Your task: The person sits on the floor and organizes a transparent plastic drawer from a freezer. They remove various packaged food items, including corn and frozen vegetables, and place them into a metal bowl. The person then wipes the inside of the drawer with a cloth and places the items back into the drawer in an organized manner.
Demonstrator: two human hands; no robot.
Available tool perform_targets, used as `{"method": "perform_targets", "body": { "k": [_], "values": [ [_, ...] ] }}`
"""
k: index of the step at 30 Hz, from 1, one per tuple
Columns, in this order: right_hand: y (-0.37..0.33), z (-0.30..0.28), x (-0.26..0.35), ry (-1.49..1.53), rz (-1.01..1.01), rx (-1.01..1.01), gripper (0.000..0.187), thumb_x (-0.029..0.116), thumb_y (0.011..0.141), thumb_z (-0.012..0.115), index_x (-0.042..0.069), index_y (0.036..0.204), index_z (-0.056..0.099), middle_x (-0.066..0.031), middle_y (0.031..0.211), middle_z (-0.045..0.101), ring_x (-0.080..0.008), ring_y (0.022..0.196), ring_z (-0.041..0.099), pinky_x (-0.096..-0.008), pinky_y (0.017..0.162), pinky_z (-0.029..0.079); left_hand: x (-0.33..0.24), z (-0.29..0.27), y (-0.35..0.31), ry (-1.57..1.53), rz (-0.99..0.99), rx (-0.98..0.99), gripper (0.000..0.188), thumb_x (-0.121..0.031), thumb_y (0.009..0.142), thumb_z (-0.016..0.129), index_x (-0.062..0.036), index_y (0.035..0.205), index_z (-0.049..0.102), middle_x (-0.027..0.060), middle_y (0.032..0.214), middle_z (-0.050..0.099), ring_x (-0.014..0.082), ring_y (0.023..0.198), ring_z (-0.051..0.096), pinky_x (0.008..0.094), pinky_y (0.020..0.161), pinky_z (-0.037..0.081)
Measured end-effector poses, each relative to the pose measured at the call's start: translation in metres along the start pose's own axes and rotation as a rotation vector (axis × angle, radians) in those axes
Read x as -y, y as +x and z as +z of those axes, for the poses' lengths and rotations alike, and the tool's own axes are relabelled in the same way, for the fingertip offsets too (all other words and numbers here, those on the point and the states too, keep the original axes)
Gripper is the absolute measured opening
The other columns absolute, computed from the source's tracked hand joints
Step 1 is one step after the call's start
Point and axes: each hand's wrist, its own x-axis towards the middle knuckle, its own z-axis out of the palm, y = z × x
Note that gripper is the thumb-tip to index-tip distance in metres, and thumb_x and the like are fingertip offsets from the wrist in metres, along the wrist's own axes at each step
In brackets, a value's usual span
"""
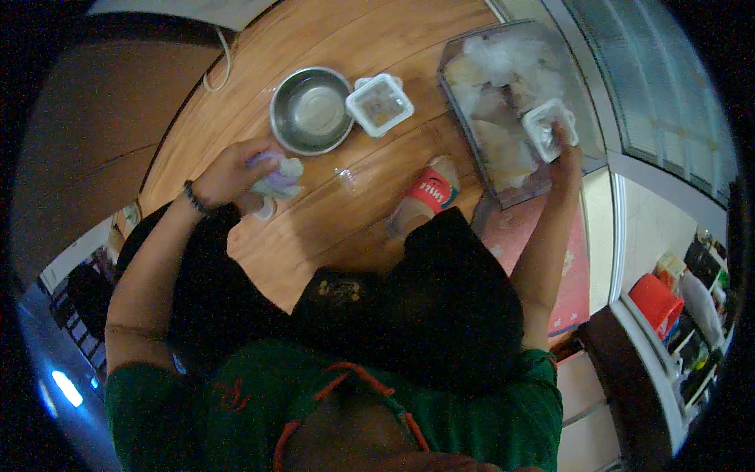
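My left hand [236, 175] is closed around a crumpled cloth [277, 178] in pale purple, white and green, held low over the wooden floor near my left knee. My right hand [565, 148] grips a small white plastic container [543, 130] by its near edge. This container is over the right part of a clear-walled bin [474, 130]. White fluffy material [511, 57] and tan patches lie inside the bin, too blurred to tell exactly. A round steel bowl [292, 130] stands beyond my left hand. Touching its right side are white square containers [382, 130] that look stacked, with some brownish bits inside.
My foot wears a red-strapped slipper [434, 189] between the bowl and the bin. A pink mat [570, 259] lies under my right forearm. Sliding door frames [617, 165] border the right side. A dark brown panel [94, 102] is at the left, with a pale cord [228, 63] beside it.
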Motion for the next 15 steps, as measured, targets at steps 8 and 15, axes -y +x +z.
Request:
{"method": "perform_targets", "body": {
  "k": [8,15],
  "values": [
    [-0.016,0.075,0.012,0.492,0.002,0.249,0.048,0.019,0.081,0.063,-0.001,0.121,0.045,-0.0117,0.112,0.057,-0.0257,0.099,0.058,-0.0371,0.081,0.05,0.066,0.089,0.065,-0.7,-0.209,0.355,0.029,-0.034,0.089,0.052,-0.008,0.098,0.06,0.0043,0.082,0.062,0.0153,0.067,0.058,0.0311,0.059,0.049],
    [-0.051,0.142,0.023,0.613,0.293,0.202,0.041,0.021,0.081,0.063,0.007,0.117,0.049,-0.0091,0.111,0.057,-0.0266,0.096,0.058,-0.042,0.075,0.053,0.193,0.191,0.136,-1.34,-0.464,0.029,0.038,-0.048,0.088,0.045,-0.0138,0.097,0.059,0.0105,0.085,0.063,0.0302,0.076,0.061,0.0451,0.062,0.05]
  ]
}}
